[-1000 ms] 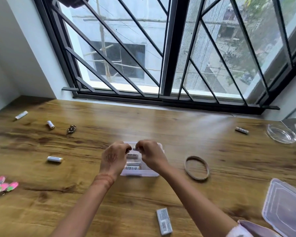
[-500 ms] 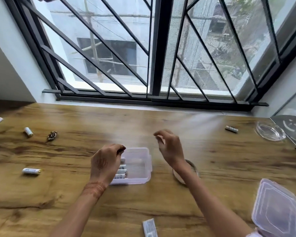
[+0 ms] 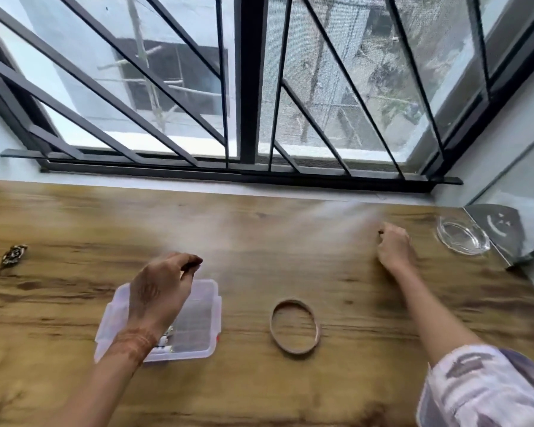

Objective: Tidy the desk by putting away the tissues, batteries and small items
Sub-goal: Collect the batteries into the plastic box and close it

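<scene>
A clear plastic box (image 3: 211, 318) lies on the wooden desk (image 3: 259, 389), with batteries (image 3: 167, 335) lying in its left part. My left hand (image 3: 159, 298) hovers over the box with its fingers curled together and nothing visible in them. My right hand (image 3: 393, 248) is stretched to the far right of the desk, fingers closed around a battery of which only a dark tip (image 3: 380, 232) shows.
A tan rubber ring (image 3: 317, 331) lies between my arms. A glass dish (image 3: 463, 238) and a metal plate with a smiley cut-out (image 3: 500, 226) stand at the right edge. A small dark patterned item (image 3: 13, 255) lies far left. Window bars run behind the desk.
My right hand has left the box and reached far right to where a battery lay, closing over it. My left hand stays over the box. The view has swung right.
</scene>
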Tool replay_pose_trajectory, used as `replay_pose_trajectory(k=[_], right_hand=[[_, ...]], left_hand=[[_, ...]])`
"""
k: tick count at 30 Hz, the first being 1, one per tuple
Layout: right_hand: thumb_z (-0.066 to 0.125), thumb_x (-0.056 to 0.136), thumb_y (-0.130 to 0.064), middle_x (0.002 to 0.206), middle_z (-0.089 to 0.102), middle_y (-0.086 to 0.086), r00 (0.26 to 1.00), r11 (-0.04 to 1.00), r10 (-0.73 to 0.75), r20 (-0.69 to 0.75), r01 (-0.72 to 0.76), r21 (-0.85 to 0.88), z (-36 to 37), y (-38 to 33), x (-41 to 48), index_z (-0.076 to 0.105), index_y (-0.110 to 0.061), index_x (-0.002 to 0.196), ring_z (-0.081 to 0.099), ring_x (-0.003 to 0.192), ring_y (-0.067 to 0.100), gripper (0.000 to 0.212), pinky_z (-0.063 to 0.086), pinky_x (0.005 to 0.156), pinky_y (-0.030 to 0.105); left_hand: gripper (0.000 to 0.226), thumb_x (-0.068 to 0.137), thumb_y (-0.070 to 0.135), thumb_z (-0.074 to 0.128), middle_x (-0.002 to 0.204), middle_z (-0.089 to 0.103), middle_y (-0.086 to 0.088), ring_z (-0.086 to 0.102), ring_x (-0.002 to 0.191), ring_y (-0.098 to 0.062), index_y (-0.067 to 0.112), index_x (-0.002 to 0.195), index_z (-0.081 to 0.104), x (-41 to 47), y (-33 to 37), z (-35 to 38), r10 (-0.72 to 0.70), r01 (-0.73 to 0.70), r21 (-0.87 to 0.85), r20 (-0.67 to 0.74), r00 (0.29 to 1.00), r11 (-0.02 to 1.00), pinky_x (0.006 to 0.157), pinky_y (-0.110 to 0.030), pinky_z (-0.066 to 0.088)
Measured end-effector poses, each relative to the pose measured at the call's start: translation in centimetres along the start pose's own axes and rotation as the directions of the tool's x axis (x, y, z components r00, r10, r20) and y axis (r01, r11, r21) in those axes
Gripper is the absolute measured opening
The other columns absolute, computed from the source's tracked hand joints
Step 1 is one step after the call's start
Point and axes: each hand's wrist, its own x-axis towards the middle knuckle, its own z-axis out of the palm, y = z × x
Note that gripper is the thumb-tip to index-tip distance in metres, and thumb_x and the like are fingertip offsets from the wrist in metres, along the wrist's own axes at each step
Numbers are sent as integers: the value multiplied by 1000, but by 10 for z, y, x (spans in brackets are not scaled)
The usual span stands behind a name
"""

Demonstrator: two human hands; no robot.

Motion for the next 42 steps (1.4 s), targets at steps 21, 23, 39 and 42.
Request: replay_pose_trajectory(k=[21, 23, 39, 42], right_hand=[[60, 62, 0, 61, 69, 2, 554, 461, -828, -83, 758, 461, 27, -244, -234, 69, -14, 65, 62, 59, 25, 16, 48, 48, 25], [54, 66, -3, 64, 68, 6, 550, 512, -835, 9, 770, 381, 36, -254, -239, 67, -11, 64, 62, 64, 28, 16, 47, 51, 29], [63, 78, -11, 74, 71, 4, 699, 534, -642, -314, 702, 471, 34, -341, -300, 69, -12, 80, 66, 60, 22, 7, 52, 50, 29], [60, 81, -15, 75, 70, 6, 685, 506, -677, -269, 698, 506, 48, -381, -317, 69, -14, 83, 64, 61, 25, 9, 53, 51, 35]], left_hand=[[16, 77, 10, 70, 93, 74, 0, 68, 82, -21, 17, 90, 76, -54, -86, -64, -251, 242, -76, -151, 956, 967, 64, -26, 48], [16, 77, 12, 71, 91, 74, 2, 68, 80, -21, 19, 91, 75, -56, -102, -73, -247, 236, -92, -142, 958, 967, 65, -28, 52], [27, 69, -1, 74, 93, 73, -2, 63, 92, -26, 15, 91, 74, -62, -228, -124, -243, 239, -60, -72, 967, 969, 75, -31, 48], [34, 69, -4, 71, 101, 70, -5, 58, 99, -30, 13, 99, 73, -62, -264, -129, -241, 237, 67, 53, 969, 969, 82, -35, 46]])
